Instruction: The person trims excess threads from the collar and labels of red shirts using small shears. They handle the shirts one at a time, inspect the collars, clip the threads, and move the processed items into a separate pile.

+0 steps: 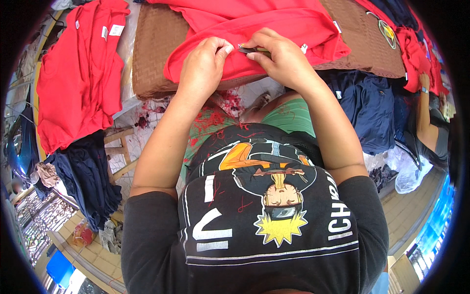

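A red garment lies across a brown woven surface in front of me. My left hand pinches the fabric near its folded edge. My right hand holds a small dark metal tool, a thread snip, with its tip against the red cloth between both hands. Red thread scraps lie on my green lap and on my black printed shirt.
A stack of red garments lies at the left, with dark navy ones below it. More navy clothes sit at the right. Another person's arm shows at the far right edge, beside more red cloth.
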{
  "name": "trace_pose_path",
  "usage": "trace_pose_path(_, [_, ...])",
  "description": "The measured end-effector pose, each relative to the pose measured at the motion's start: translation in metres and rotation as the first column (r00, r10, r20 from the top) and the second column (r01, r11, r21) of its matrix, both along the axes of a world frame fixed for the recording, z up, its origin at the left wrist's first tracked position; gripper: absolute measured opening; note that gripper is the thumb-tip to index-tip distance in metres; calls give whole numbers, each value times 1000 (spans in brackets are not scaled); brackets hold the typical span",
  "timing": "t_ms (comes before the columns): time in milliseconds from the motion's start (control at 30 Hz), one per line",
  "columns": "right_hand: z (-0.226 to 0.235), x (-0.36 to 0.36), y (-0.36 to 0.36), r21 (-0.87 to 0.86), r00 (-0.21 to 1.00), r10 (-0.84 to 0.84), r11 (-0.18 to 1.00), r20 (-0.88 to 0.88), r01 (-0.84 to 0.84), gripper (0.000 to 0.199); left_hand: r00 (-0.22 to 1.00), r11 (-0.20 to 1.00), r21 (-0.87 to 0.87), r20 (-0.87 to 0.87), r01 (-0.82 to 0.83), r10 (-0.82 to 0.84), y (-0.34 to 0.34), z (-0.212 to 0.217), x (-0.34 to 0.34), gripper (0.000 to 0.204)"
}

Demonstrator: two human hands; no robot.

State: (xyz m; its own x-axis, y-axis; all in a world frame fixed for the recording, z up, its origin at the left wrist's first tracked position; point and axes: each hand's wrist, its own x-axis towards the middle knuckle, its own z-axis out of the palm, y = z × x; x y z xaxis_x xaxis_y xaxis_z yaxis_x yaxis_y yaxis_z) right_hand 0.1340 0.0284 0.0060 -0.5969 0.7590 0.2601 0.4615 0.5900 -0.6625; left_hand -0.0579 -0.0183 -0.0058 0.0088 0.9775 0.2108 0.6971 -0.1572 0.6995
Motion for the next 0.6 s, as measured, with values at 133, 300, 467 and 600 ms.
trace_pose_path(133, [12,-6,-5,159,990,-58,987,131,37,16,974,980,49,109,195,-200,-3,14,-7,17])
trace_pose_path(300, [28,17,8,175,981,-194,966,14,188,19,730,735,143,96,662,-676,-16,147,-30,25])
trace_pose_path(467, [56,19,3,69,944,-282,952,-174,297,13,881,872,415,268,261,-391,-37,177,8,28])
trace_pose_path(600, [67,25,3,-18,926,-339,940,-164,341,14,897,902,306,225,306,-381,-37,180,-20,18])
